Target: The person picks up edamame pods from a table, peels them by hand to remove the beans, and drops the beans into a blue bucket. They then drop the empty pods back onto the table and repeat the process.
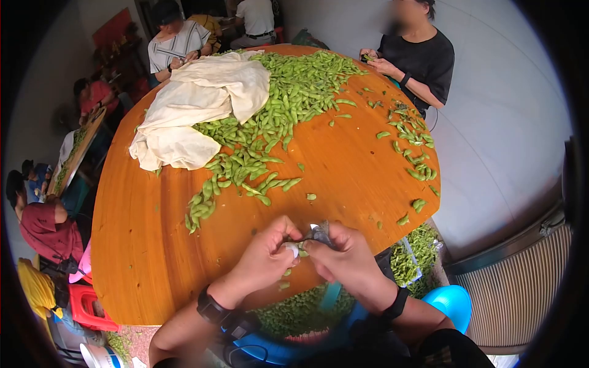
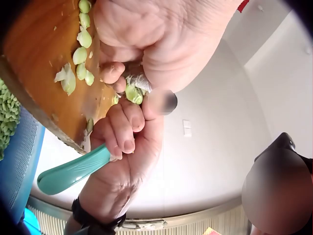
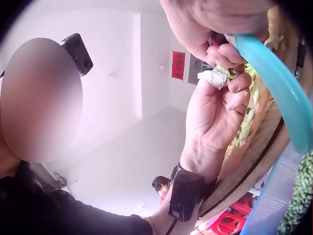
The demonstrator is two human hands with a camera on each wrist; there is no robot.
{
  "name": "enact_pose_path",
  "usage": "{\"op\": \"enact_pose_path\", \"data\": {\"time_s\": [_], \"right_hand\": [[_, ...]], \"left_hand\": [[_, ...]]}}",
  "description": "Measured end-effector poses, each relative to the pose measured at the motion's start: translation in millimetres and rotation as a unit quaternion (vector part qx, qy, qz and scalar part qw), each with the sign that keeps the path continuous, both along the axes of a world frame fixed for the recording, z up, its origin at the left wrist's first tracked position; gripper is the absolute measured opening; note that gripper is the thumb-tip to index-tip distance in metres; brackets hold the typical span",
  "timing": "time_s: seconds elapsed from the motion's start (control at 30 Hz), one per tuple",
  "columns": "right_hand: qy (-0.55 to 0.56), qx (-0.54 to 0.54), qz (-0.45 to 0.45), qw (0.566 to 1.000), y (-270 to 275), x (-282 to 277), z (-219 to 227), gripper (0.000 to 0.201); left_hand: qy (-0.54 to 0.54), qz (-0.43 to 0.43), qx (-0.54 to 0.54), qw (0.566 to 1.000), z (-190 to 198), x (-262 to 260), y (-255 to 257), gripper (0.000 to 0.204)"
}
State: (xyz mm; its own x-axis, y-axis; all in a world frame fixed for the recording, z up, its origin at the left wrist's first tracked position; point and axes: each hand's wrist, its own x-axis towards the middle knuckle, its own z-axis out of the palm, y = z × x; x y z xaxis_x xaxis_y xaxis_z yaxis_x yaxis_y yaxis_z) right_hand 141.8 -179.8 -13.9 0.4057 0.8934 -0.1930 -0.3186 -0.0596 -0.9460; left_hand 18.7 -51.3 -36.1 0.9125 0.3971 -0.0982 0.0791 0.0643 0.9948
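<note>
In the head view both hands meet over the table's near edge. The left hand point(image 1: 264, 257), white wrapping on its thumb, pinches a green pod point(image 3: 234, 71) in the right wrist view. The right hand point(image 1: 353, 260) has its fingers curled round a tool with a teal handle point(image 2: 73, 171), and touches the same pod from the other side. The tool's working end is mostly hidden by the fingers. Shelled green beans point(image 2: 80, 55) lie in a row on the wood beside the hands in the left wrist view.
A big pile of pods point(image 1: 294, 92) and a cream cloth point(image 1: 202, 98) cover the far part of the round table point(image 1: 141, 245). Below the near edge stands a blue basin point(image 1: 264, 349) of beans. Other people sit around, one point(image 1: 417, 61) at the far right.
</note>
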Motion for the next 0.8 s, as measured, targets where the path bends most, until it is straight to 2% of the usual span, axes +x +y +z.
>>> {"op": "enact_pose_path", "data": {"time_s": [0.1, 0.17, 0.4, 0.47, 0.5, 0.53, 0.6, 0.63, 0.67, 0.7, 0.73, 0.77, 0.8], "right_hand": [[0.021, -0.003, 0.003, 1.000, -2, 5, -1, 0.012], [0.038, -0.001, 0.003, 0.999, -3, 8, -1, 0.012], [0.023, -0.016, 0.015, 0.999, -9, 17, 3, 0.012], [0.019, -0.014, 0.020, 1.000, -10, 22, 3, 0.011], [0.013, -0.005, 0.002, 1.000, -12, 29, 1, 0.010], [0.008, 0.003, -0.017, 1.000, -14, 36, -1, 0.009], [-0.062, -0.022, -0.067, 0.996, -18, 60, -1, 0.008], [-0.110, -0.039, -0.088, 0.989, -21, 73, -1, 0.009], [-0.111, -0.037, -0.088, 0.989, -25, 86, -6, 0.009], [-0.192, -0.033, -0.090, 0.977, -28, 99, -12, 0.009], [-0.272, -0.029, -0.090, 0.958, -29, 108, -15, 0.012], [-0.273, -0.027, -0.091, 0.957, -31, 111, -16, 0.012], [-0.293, -0.019, -0.109, 0.950, -33, 113, -17, 0.016]], "left_hand": [[0.030, 0.008, -0.003, 1.000, -2, 1, 2, 0.019], [0.024, -0.010, -0.033, 0.999, -4, 0, 7, 0.016], [-0.015, -0.045, -0.005, 0.999, 3, 5, 1, 0.020], [0.063, -0.022, 0.050, 0.996, 3, 4, 0, 0.019], [0.062, -0.023, 0.055, 0.996, 6, 3, -3, 0.019], [0.056, -0.019, 0.209, 0.976, 12, 0, -7, 0.018], [0.039, -0.010, 0.473, 0.880, 26, -3, -13, 0.015], [0.039, -0.010, 0.475, 0.879, 34, -3, -15, 0.015], [0.051, 0.025, 0.540, 0.840, 42, -1, -16, 0.014], [0.063, 0.060, 0.601, 0.794, 48, 2, -14, 0.013], [0.084, 0.053, 0.591, 0.801, 52, 9, -3, 0.011], [0.083, 0.054, 0.592, 0.799, 51, 20, 4, 0.011], [0.091, 0.098, 0.583, 0.802, 46, 33, 10, 0.010]]}}
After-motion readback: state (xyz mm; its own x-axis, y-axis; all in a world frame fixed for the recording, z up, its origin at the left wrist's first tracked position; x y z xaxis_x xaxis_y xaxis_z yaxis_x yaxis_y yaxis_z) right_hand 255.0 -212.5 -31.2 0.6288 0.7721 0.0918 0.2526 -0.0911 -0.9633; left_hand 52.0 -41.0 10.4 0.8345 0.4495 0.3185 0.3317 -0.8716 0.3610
